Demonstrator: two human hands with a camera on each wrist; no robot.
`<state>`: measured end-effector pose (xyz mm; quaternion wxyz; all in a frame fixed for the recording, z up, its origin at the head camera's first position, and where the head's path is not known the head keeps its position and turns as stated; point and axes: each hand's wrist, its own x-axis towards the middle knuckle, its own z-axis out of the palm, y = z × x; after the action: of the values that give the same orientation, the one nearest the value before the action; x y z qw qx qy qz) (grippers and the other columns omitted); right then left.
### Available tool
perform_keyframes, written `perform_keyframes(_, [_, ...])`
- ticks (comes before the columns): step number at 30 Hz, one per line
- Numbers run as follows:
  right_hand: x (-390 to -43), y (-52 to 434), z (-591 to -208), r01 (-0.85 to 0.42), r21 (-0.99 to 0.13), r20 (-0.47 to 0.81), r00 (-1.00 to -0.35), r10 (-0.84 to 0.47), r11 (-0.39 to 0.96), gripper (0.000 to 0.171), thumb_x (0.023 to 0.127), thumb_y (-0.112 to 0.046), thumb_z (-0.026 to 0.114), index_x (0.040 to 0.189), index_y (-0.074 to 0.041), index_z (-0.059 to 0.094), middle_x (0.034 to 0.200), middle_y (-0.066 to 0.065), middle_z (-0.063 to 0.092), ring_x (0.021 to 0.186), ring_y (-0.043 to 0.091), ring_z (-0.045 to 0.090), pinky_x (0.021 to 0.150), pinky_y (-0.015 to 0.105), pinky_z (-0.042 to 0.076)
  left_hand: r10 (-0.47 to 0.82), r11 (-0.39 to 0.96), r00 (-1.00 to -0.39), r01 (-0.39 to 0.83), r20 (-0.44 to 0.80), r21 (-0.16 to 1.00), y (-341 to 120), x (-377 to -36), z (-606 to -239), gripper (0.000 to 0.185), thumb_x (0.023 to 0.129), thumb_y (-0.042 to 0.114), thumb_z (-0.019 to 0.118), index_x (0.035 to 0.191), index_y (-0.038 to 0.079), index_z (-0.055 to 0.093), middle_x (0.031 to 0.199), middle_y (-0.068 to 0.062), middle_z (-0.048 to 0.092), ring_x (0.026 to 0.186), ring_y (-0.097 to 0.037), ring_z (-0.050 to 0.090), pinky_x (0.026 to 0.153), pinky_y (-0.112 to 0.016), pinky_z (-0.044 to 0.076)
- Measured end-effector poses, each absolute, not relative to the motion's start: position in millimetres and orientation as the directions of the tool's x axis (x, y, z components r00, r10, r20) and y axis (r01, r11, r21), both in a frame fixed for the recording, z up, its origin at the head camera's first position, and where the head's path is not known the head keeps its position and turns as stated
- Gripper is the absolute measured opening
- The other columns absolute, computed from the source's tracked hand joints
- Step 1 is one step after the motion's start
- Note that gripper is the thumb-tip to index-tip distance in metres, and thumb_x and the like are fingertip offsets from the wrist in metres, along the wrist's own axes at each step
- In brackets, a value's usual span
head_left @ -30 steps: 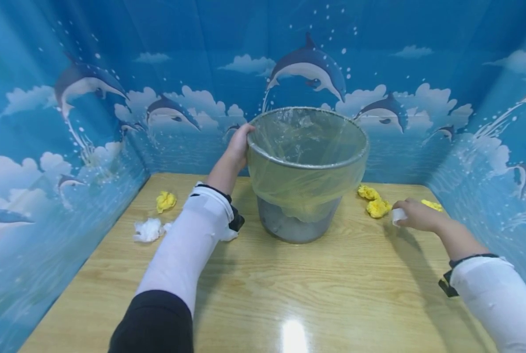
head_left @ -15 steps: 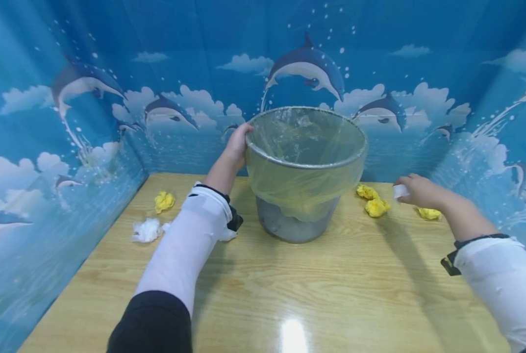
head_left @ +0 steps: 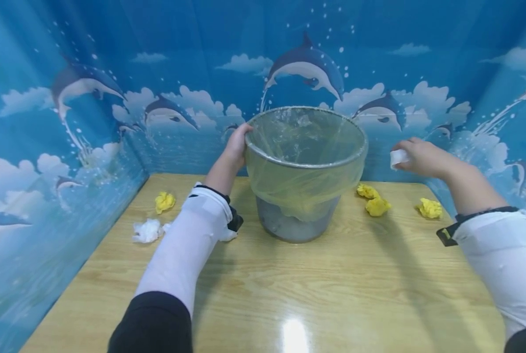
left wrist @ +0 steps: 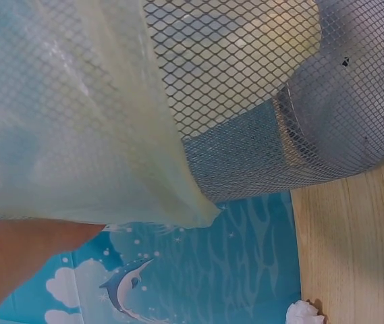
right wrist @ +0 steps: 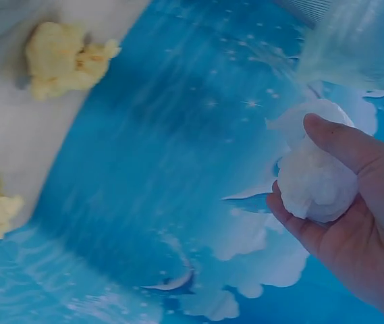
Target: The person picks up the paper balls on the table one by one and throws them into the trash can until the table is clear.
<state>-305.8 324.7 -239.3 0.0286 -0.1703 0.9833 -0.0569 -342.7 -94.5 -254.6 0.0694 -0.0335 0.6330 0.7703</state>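
A grey mesh wastebasket (head_left: 295, 223) stands upright on the table, lined with a pale yellow plastic bag (head_left: 307, 186) folded over its rim. My left hand (head_left: 237, 146) grips the rim at its left side, thumb on top; its fingers are hidden behind the bag. To the right of the basket, raised above the table, my right hand (head_left: 423, 158) holds a crumpled white tissue (right wrist: 318, 169) between thumb and fingers. Beneath that hand lie yellow crumpled papers (head_left: 378, 206), two touching near the basket and one (head_left: 430, 208) farther right.
On the left of the wooden table (head_left: 263, 289) lie a yellow paper ball (head_left: 164, 201) and a white tissue (head_left: 148, 230), with more white paper partly behind the left forearm. A blue dolphin-print curtain (head_left: 227, 63) encloses the back and both sides.
My right hand has risen from the table with the white tissue, uncovering the yellow paper at the far right. The left hand stays on the basket's rim.
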Motion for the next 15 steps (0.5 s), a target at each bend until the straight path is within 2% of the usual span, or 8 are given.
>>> perform_keyframes(3, [-307,318,-226,-0.343,-0.107,-0.021,-0.938,-0.347,0.933,0.047,0.095,-0.015,0.058,0.133,0.010,0.044,0.122,0.037,0.044,0.105,0.048,0.050,0.081,0.058,0.046,0.063,-0.188,-0.989,-0.143,-0.134,0.972,-94,-343,-254,0.020,0.101,0.027,0.039,0.110,0.014,0.050,0.108,0.001,0.047,0.080,-0.014,0.048,0.077,-0.028,0.041])
perform_keyframes(5, [-308,313,-217,-0.348,-0.088,-0.006,-0.937,-0.350,0.933,0.046,0.095,-0.015,0.058,0.132,0.009,0.044,0.122,0.036,0.044,0.104,0.048,0.050,0.080,0.058,0.046,0.060,-0.186,-0.990,-0.139,-0.130,0.973,-93,-343,-253,0.019,0.100,0.027,0.039,0.109,0.014,0.050,0.110,0.000,0.047,0.079,-0.014,0.048,0.077,-0.028,0.041])
perform_keyframes(8, [-310,306,-204,-0.344,-0.069,-0.002,-0.938,-0.345,0.936,0.046,0.097,-0.015,0.056,0.134,0.009,0.043,0.124,0.037,0.043,0.108,0.050,0.048,0.083,0.060,0.045,0.060,-0.187,-0.989,-0.142,-0.132,0.972,-94,-343,-253,0.030,0.100,0.027,0.039,0.125,0.013,0.050,0.121,-0.001,0.047,0.084,-0.014,0.049,0.079,-0.029,0.041])
perform_keyframes(11, [-312,298,-193,-0.340,-0.065,-0.017,-0.940,-0.342,0.938,0.049,0.098,-0.017,0.054,0.138,0.008,0.039,0.131,0.039,0.037,0.116,0.054,0.042,0.090,0.064,0.041,0.064,-0.188,-0.988,-0.151,-0.141,0.971,-94,-343,-253,0.043,0.101,0.027,0.039,0.142,0.015,0.042,0.134,-0.003,0.044,0.091,-0.015,0.050,0.082,-0.029,0.041])
perform_keyframes(12, [-312,295,-189,-0.341,-0.067,-0.024,-0.939,-0.343,0.938,0.050,0.098,-0.017,0.054,0.139,0.008,0.038,0.134,0.040,0.035,0.119,0.056,0.039,0.095,0.067,0.037,0.066,-0.188,-0.988,-0.151,-0.141,0.970,-95,-343,-254,0.045,0.101,0.027,0.039,0.144,0.015,0.040,0.136,-0.004,0.044,0.092,-0.016,0.050,0.083,-0.029,0.042])
perform_keyframes(15, [-314,288,-181,-0.351,-0.059,-0.013,-0.936,-0.353,0.934,0.051,0.098,-0.016,0.054,0.140,0.008,0.037,0.134,0.040,0.034,0.119,0.056,0.038,0.096,0.067,0.037,0.068,-0.182,-0.988,-0.149,-0.138,0.972,-95,-342,-255,0.046,0.101,0.027,0.039,0.145,0.015,0.039,0.139,-0.005,0.042,0.093,-0.016,0.049,0.083,-0.029,0.041])
